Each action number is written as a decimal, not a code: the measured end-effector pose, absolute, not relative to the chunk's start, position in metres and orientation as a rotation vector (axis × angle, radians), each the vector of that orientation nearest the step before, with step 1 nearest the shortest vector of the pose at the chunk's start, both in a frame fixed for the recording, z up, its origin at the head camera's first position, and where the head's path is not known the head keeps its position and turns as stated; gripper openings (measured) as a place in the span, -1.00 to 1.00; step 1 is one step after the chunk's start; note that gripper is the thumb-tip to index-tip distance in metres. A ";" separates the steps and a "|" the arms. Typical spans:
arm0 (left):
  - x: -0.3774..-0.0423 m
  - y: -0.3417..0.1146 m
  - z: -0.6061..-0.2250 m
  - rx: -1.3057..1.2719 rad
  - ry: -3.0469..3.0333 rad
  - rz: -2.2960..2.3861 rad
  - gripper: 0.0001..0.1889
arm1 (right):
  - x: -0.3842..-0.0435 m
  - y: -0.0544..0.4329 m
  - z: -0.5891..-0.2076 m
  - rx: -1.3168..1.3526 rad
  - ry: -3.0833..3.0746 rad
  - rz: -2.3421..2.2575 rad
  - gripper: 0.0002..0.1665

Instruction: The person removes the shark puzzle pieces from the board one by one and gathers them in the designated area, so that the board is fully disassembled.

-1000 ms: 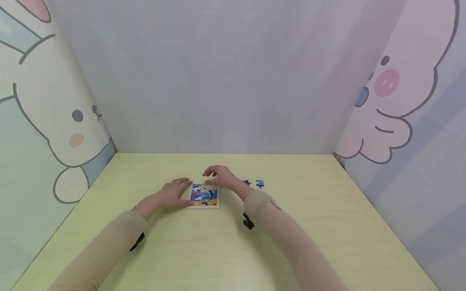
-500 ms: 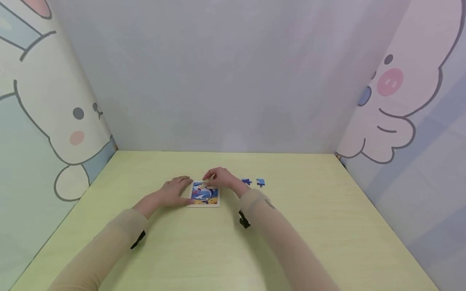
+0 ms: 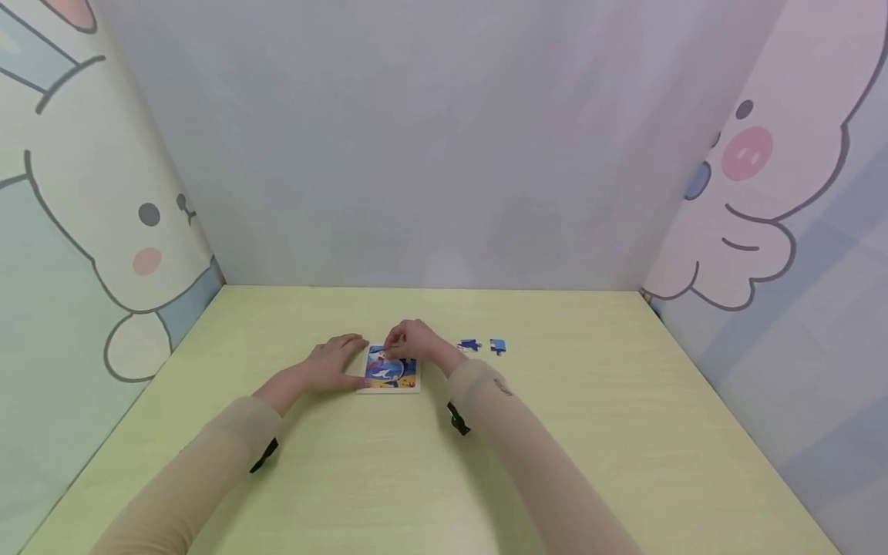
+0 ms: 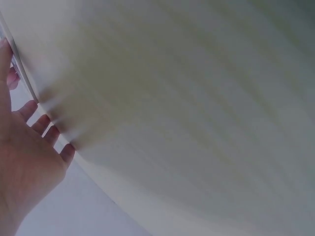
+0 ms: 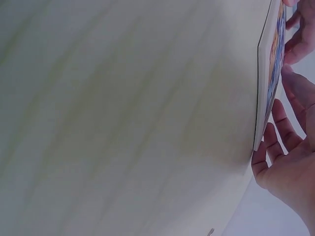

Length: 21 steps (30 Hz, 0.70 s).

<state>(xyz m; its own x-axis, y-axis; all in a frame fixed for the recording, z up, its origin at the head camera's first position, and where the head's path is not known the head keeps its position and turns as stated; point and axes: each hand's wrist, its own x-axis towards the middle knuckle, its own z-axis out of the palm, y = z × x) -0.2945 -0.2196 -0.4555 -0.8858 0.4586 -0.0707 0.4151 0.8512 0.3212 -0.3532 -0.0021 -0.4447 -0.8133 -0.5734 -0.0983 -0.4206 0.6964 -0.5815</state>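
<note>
A small square jigsaw puzzle [image 3: 391, 371] in a white frame, with a blue and yellow sea picture, lies flat on the table. My left hand [image 3: 329, 366] spans its left side, thumb at the near left corner and fingers stretched toward the far corner. In the left wrist view, the fingertips of that left hand [image 4: 37, 157] rest along the frame's edge. Over the puzzle's far part is my right hand [image 3: 419, 343], fingers bent, thumb and fingertips close together at the picture's top; whatever lies under them is hidden, so I cannot tell if they pinch a piece.
Two loose blue puzzle pieces lie right of the frame, a dark blue piece [image 3: 469, 345] and a lighter blue piece [image 3: 497, 346]. The pale yellow table [image 3: 590, 432] meets a grey back wall [image 3: 430, 154] and side panels printed with cartoon animals.
My right hand has shifted slightly left over the puzzle, and its fingers have drawn closer to the thumb. The dark blue loose piece shows more fully. My left hand stays at the frame.
</note>
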 end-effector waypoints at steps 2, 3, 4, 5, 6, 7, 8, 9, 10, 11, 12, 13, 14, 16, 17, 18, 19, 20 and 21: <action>-0.294 -0.219 -0.455 0.684 2.884 0.452 -0.08 | -0.354 -0.003 -0.446 -0.792 2.648 -0.793 -0.89; -0.294 -0.219 -0.455 0.683 2.885 0.450 -0.08 | -0.354 -0.004 -0.446 -0.791 2.657 -0.782 -0.90; -0.294 -0.219 -0.454 0.682 2.884 0.448 -0.08 | -0.353 -0.004 -0.446 -0.786 2.668 -0.766 -0.89; -0.294 -0.219 -0.454 0.680 2.883 0.450 -0.08 | -0.353 -0.005 -0.447 -0.781 2.677 -0.751 -0.89; -0.294 -0.219 -0.454 0.679 2.881 0.450 -0.07 | -0.353 -0.006 -0.447 -0.778 2.688 -0.735 -0.89; -0.294 -0.219 -0.454 0.677 2.879 0.448 -0.07 | -0.353 -0.007 -0.448 -0.770 2.694 -0.725 -0.88; -0.294 -0.219 -0.454 0.677 2.879 0.446 -0.07 | -0.352 -0.008 -0.448 -0.768 2.703 -0.710 -0.88; -0.293 -0.219 -0.454 0.677 2.877 0.447 -0.07 | -0.352 -0.009 -0.449 -0.764 2.710 -0.700 -0.87; -0.294 -0.219 -0.454 0.679 2.877 0.448 -0.07 | -0.352 -0.010 -0.449 -0.759 2.715 -0.697 -0.87; -0.294 -0.220 -0.455 0.681 2.877 0.448 -0.06 | -0.351 -0.010 -0.449 -0.756 2.721 -0.694 -0.87; -0.294 -0.220 -0.455 0.684 2.878 0.446 -0.06 | -0.351 -0.011 -0.449 -0.753 2.727 -0.692 -0.87; -0.294 -0.220 -0.456 0.687 2.880 0.445 -0.06 | -0.351 -0.011 -0.449 -0.746 2.733 -0.688 -0.87; -0.295 -0.220 -0.456 0.688 2.881 0.444 -0.06 | -0.350 -0.011 -0.449 -0.743 2.740 -0.682 -0.88; -0.295 -0.220 -0.457 0.689 2.882 0.439 -0.06 | -0.349 -0.012 -0.449 -0.738 2.750 -0.680 -0.89; -0.296 -0.220 -0.457 0.687 2.881 0.437 -0.06 | -0.349 -0.012 -0.449 -0.737 2.755 -0.676 -0.90; -0.296 -0.220 -0.457 0.686 2.881 0.435 -0.05 | -0.349 -0.012 -0.449 -0.737 2.756 -0.677 -0.90; -0.296 -0.220 -0.457 0.683 2.881 0.435 -0.05 | -0.349 -0.012 -0.449 -0.739 2.755 -0.678 -0.90; -0.296 -0.220 -0.457 0.682 2.880 0.437 -0.05 | -0.349 -0.011 -0.449 -0.741 2.753 -0.686 -0.90; -0.297 -0.220 -0.457 0.679 2.880 0.438 -0.05 | -0.349 -0.011 -0.449 -0.743 2.749 -0.697 -0.90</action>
<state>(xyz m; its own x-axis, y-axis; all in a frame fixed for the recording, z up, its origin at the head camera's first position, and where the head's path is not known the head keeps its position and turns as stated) -0.2967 -0.2198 -0.4570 -0.8861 0.4569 -0.0781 0.4130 0.8547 0.3145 -0.3489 -0.0112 -0.4486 -0.8509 -0.5197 -0.0760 -0.4206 0.7609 -0.4940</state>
